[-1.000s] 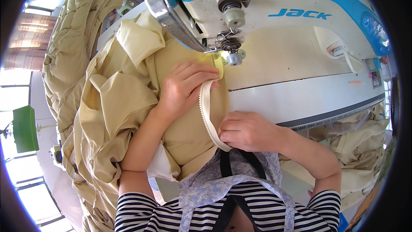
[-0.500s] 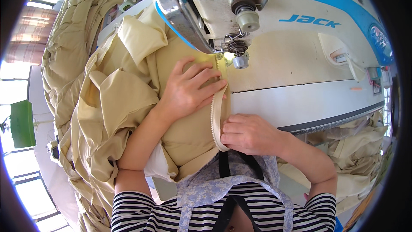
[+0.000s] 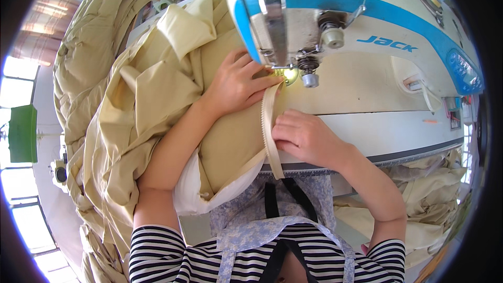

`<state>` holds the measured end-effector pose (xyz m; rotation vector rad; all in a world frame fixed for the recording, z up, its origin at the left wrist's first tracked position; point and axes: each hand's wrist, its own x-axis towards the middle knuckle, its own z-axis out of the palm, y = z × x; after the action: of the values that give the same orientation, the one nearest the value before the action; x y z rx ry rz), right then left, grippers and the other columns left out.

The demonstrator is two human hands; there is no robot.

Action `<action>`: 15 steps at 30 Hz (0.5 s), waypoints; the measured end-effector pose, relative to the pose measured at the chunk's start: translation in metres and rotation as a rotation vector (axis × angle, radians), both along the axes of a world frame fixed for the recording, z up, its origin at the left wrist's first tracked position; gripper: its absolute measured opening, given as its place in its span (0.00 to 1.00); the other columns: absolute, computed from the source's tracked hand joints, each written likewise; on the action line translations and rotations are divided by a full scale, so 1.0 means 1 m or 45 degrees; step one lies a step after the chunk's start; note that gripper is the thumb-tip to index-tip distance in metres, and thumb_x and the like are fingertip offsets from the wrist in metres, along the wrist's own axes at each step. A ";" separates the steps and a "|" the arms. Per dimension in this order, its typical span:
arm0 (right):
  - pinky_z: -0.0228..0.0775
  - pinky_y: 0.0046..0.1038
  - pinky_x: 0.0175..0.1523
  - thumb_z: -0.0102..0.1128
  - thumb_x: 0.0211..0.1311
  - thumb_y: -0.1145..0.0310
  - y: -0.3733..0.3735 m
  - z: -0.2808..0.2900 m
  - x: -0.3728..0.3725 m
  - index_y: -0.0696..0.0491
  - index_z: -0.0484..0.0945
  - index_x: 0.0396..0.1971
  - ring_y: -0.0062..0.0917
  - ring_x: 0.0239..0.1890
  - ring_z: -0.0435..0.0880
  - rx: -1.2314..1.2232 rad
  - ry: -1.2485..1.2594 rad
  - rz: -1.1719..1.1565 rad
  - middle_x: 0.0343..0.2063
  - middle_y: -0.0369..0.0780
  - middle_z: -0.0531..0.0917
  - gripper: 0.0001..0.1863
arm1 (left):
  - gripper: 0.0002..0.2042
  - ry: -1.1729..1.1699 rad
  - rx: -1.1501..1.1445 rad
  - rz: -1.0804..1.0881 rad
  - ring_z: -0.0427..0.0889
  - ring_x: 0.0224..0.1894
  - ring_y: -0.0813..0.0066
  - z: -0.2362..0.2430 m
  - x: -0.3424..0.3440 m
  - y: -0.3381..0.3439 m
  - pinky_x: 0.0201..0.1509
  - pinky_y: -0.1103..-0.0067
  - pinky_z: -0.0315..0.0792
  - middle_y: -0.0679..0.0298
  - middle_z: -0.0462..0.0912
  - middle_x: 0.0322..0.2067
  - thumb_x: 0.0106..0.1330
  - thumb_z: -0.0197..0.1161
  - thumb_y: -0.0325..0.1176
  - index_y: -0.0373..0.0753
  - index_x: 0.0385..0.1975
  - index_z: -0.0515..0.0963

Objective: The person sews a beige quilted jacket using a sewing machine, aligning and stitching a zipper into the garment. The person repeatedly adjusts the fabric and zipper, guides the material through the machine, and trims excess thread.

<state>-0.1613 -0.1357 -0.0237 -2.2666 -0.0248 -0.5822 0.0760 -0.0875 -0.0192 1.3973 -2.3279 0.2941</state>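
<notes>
- Cream zipper tape point(image 3: 269, 118), toothed along its left side: upper end by the needle area of the sewing machine point(image 3: 304, 2), lower end hanging over the table's front edge
- Left hand point(image 3: 238, 84): part open, laid on the beige cloth point(image 3: 222, 141), fingertips at the tape just below the machine head; no closed grip shows
- Right hand point(image 3: 304, 133): fingers curled in on the tape's right side, in an apparent pinch; thumb hidden
- Step in hand, as judged: tape being laid along the cloth's right edge and fed for stitching; needle and seam cannot be made out behind the fingers
- Next move, as judged: calls for tape and cloth edge kept level, right hand holding the slack straight, left fingertips clear of the needle
- White fabric point(image 3: 191, 191): below and beside the beige cloth, near the person's lap
- Table point(image 3: 340, 131): pale top, dark front strip with ruler marks point(image 3: 414, 154); small orange piece point(image 3: 431, 121) lying to the right
- Small tray point(image 3: 457, 122): set near the table's right end, holding reddish and bluish bits too small to name
- Cloth heaps: beige, one at far left point(image 3: 99, 47), one at lower right point(image 3: 414, 209)
- Green box-like object point(image 3: 23, 133): far left, no contents visible
</notes>
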 end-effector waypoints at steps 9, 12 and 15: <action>0.71 0.33 0.52 0.63 0.50 0.69 0.072 -0.001 0.016 0.53 0.81 0.29 0.29 0.44 0.80 -0.302 -0.169 0.231 0.35 0.37 0.82 0.06 | 0.13 1.051 0.062 0.883 0.84 0.29 0.72 0.069 -0.048 0.206 0.32 0.79 0.76 0.57 0.84 0.27 0.73 0.60 0.34 0.29 0.38 0.84; 0.72 0.32 0.52 0.62 0.52 0.69 0.108 0.003 0.024 0.53 0.83 0.32 0.26 0.44 0.81 -0.427 -0.288 0.248 0.35 0.36 0.83 0.07 | 0.23 1.998 1.054 0.766 0.85 0.30 0.67 0.021 -0.057 0.335 0.30 0.76 0.76 0.59 0.85 0.28 0.79 0.51 0.48 0.32 0.41 0.83; 0.73 0.29 0.50 0.61 0.54 0.68 0.127 0.006 0.020 0.53 0.84 0.34 0.24 0.43 0.81 -0.487 -0.331 0.191 0.35 0.34 0.83 0.09 | 0.26 2.241 0.863 1.238 0.83 0.50 0.58 -0.023 -0.052 0.433 0.41 0.65 0.83 0.54 0.81 0.51 0.77 0.51 0.53 0.36 0.60 0.73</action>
<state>-0.1417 -0.0087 -0.0178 -2.5074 -0.4667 -0.8443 0.0244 0.3454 -0.0419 1.7042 -0.2126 -1.1074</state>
